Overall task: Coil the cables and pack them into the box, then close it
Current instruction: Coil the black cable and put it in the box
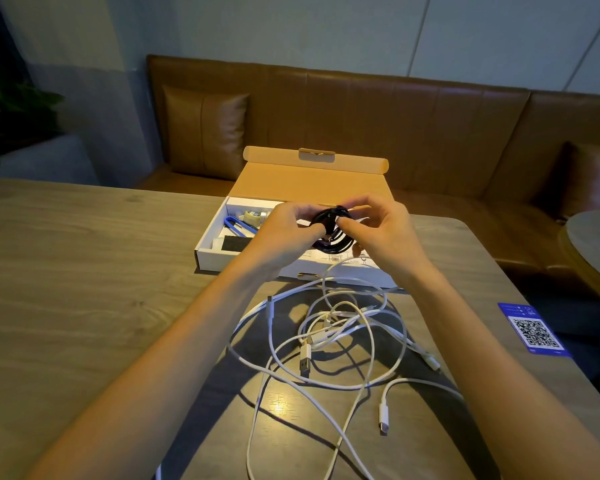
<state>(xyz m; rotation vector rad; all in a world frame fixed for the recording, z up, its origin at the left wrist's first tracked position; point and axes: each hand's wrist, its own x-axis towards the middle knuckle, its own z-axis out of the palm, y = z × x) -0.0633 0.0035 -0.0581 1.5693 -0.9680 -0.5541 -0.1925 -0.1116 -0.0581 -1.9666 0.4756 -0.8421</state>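
1. Here, on the head-camera feed I am watching from my remote station, two bare forearms reach forward over a wooden table (66, 271). Both hands meet above an open box (208, 252).
2. The left hand (284, 230) has its fingers and thumb curled round one side of a coiled black cable (333, 230). The right hand (381, 230) pinches the opposite side, thumb and fingertips closed on the loops.
3. The coil is held over the near half of the box. I cannot tell whether its lowest loops touch the printed paper lying inside.
4. The box is shallow white cardboard. Its brown lid (312, 181) is folded back and stands tilted toward a brown leather bench (395, 116) behind the table.
5. The left end of the box holds a blue looped item (236, 226), a tape roll (253, 216) and a black pad (236, 244).
6. Loose white cables (361, 386) lie tangled on the table just in front of the box, between my view of the two forearms. A metal USB plug (305, 358) sits in the middle of the tangle, and a smaller white plug (383, 415) lies near the right forearm.
7. A blue QR card (534, 330) lies flat on the table, to the right of the right forearm.
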